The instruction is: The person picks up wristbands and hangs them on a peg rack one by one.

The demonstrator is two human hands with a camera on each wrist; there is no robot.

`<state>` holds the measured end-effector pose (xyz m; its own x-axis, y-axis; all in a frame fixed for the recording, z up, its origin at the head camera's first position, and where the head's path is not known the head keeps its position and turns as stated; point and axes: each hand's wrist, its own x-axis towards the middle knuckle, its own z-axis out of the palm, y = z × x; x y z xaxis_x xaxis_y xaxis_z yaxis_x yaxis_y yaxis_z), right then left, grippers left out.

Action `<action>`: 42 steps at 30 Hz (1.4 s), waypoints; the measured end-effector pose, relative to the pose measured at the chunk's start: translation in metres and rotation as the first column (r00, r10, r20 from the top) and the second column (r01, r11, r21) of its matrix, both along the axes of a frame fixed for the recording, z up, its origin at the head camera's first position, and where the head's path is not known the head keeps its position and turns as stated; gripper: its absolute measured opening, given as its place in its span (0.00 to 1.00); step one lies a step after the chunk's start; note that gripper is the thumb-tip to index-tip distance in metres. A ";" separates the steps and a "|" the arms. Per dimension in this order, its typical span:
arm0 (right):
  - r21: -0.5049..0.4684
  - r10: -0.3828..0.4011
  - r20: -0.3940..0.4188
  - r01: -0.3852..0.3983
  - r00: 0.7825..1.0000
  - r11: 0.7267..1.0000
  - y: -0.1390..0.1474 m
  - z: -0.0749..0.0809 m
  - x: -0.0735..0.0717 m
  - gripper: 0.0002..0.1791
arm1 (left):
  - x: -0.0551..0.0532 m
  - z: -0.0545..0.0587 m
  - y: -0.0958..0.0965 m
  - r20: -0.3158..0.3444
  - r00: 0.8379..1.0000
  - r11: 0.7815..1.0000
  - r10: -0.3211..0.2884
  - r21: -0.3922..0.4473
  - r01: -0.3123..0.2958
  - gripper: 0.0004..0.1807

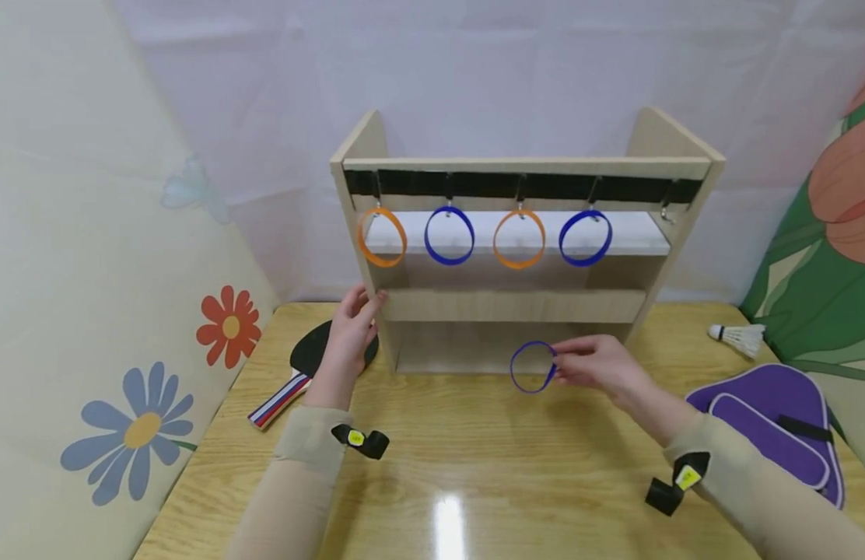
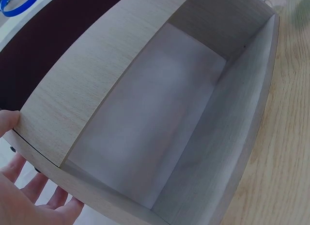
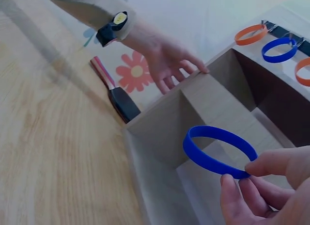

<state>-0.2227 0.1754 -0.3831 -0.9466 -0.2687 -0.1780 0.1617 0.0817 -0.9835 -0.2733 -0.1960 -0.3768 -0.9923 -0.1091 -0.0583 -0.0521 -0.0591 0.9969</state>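
Note:
A blue silicone wristband [image 1: 513, 369] is pinched between the thumb and fingers of my right hand [image 1: 600, 365], in front of the lower opening of a small wooden shelf [image 1: 509, 305]. The right wrist view shows this ring-shaped band [image 3: 201, 158] whole, apart from where the fingertips cover it. My left hand [image 1: 350, 327] grips the shelf's left side panel, its thumb at the front and its fingers along the outer face. From metal hooks on the shelf's black strip [image 1: 485, 186] hang orange [image 1: 383, 263] and blue [image 1: 450, 261] wristbands in alternation. The rightmost hook [image 1: 667, 215] bears no band.
Left of the shelf lies a table tennis paddle [image 1: 281, 400], partly behind my left hand. A shuttlecock [image 1: 737, 338] and a purple case [image 1: 768, 435] lie on the wooden table [image 1: 474, 451] at the right. Floral cloths hang at both sides.

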 end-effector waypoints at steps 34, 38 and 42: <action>-0.299 -0.102 -0.157 0.051 0.982 0.953 0.086 0.091 0.019 0.15 | 0.002 -0.001 0.000 -0.009 1.000 1.000 0.012 0.012 -0.012 0.30; -0.343 -0.114 -0.185 0.045 0.976 0.938 0.094 0.102 0.019 0.15 | 0.002 0.001 0.000 -0.006 1.000 1.000 0.003 0.012 -0.003 0.30; -0.374 -0.145 -0.194 0.063 0.970 0.925 0.101 0.112 0.019 0.15 | 0.001 0.002 0.001 -0.002 1.000 1.000 -0.007 0.011 0.007 0.31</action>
